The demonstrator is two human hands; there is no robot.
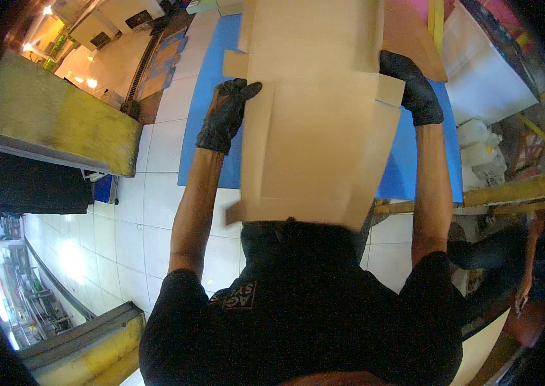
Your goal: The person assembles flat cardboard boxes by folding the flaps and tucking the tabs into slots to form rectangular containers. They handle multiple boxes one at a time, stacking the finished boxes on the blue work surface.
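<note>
A large brown cardboard box blank (314, 148), unfolded with creased side flaps, spans the middle of the view and reaches down to my waist. My left hand (223, 114), in a black glove, is closed on its left edge, the thumb lying over the front of the card. On the opposite edge, beside a small flap, my black-gloved right hand (415, 90) grips the card, with its fingertips partly hidden behind it. A blue sheet or board (211, 170) shows underneath on both sides.
Yellow-painted ledges (54, 116) run along the left, over white floor tiles (157, 199). To the right are a white panel (488, 71), white plastic jugs (478, 145) and a yellow beam (523, 188). Another person's arm (530, 257) shows at the far right.
</note>
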